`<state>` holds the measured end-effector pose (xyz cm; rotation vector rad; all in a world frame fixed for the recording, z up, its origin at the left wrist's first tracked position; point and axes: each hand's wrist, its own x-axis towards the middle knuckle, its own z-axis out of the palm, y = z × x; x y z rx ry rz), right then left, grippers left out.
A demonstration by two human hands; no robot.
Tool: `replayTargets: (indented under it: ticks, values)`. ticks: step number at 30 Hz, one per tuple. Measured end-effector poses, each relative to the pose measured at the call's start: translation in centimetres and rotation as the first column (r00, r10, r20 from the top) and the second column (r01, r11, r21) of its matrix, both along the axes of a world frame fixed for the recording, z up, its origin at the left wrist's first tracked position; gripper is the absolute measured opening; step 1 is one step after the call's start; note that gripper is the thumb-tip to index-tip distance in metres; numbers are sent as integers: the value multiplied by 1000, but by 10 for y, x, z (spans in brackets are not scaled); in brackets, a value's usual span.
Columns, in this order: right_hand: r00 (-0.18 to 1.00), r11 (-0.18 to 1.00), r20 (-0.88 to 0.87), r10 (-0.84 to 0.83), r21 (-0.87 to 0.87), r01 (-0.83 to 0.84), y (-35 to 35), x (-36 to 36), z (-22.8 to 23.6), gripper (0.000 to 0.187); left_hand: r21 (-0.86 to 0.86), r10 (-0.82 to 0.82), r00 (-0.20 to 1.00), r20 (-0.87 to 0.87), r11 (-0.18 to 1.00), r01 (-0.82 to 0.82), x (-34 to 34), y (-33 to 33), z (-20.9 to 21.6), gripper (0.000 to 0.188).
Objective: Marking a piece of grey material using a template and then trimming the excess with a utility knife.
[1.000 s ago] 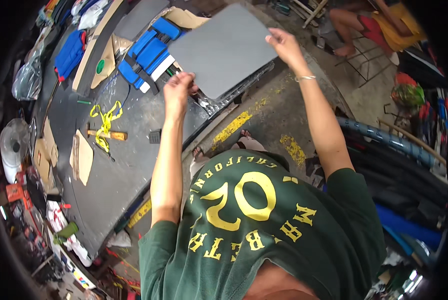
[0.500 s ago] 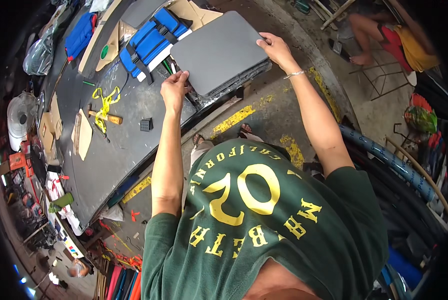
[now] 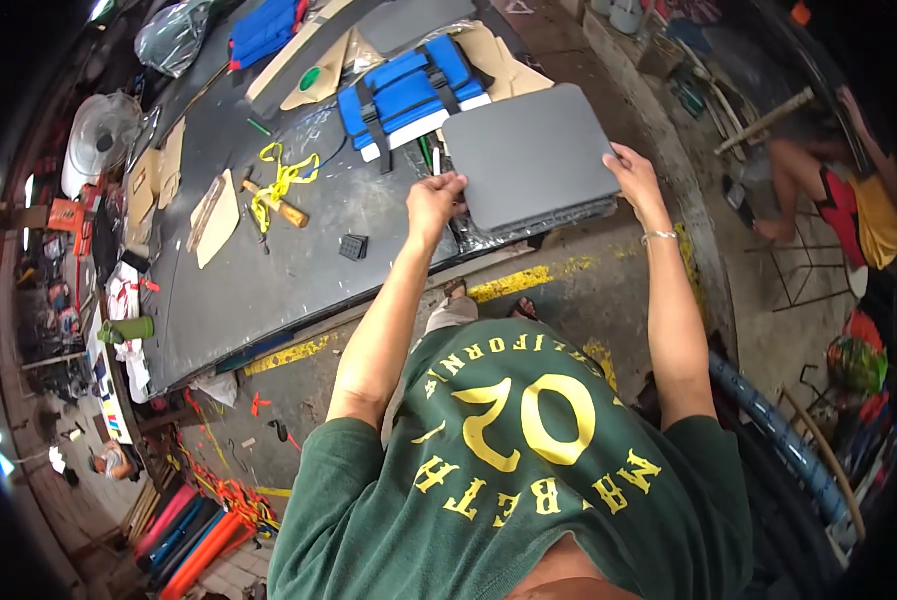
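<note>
A flat grey panel (image 3: 533,155) with rounded corners lies over a dark stack wrapped in clear plastic (image 3: 548,230), at the near edge of the black table. My left hand (image 3: 434,208) pinches the panel's left edge between thumb and fingers. At the opposite edge, my right hand (image 3: 638,185) is closed on the panel, thumb on top and fingers underneath. Just beyond my left hand lies a blue bag (image 3: 408,88) with black buckled straps, a white sheet edge showing under it. Slim green and white pen-like sticks (image 3: 428,152) lie between bag and panel.
The black table (image 3: 258,290) carries a yellow strap (image 3: 286,175), a wooden-handled hammer (image 3: 290,213), a small black ridged block (image 3: 353,246) and cardboard pieces (image 3: 211,222). A fan (image 3: 103,135) stands far left. Another person (image 3: 818,190) sits at the right.
The view has shifted, so the table and bag appear farther right and lower. Both hands keep their places on the grey panel's edges, and the panel stays beside the bag.
</note>
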<state>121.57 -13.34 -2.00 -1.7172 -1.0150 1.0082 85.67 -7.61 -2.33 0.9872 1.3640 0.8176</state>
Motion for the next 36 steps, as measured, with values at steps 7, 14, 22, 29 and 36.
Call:
replayTargets:
  ticks: [7,14,22,29,36]
  values:
    - [996,993,38,-85,-82,88,-4,0,13,44,7,-111,986,-121,994,113,3,7,20,41]
    - [985,986,48,-168,-2,168,-11,-5,8,44,264,-84,996,10,961,78,-42,137,53,35]
    - [963,963,168,-213,-134,236,-12,-17,29,42,55,95,920,380,991,-125,-79,330,4,32]
    - [944,953,238,-230,-140,268,-15,-16,20,42,-86,100,878,467,994,-68,-56,421,-52,40]
    - [950,951,191,-249,-137,277,-15,-15,11,43,-262,175,909,378,962,-77,-52,461,-70,18]
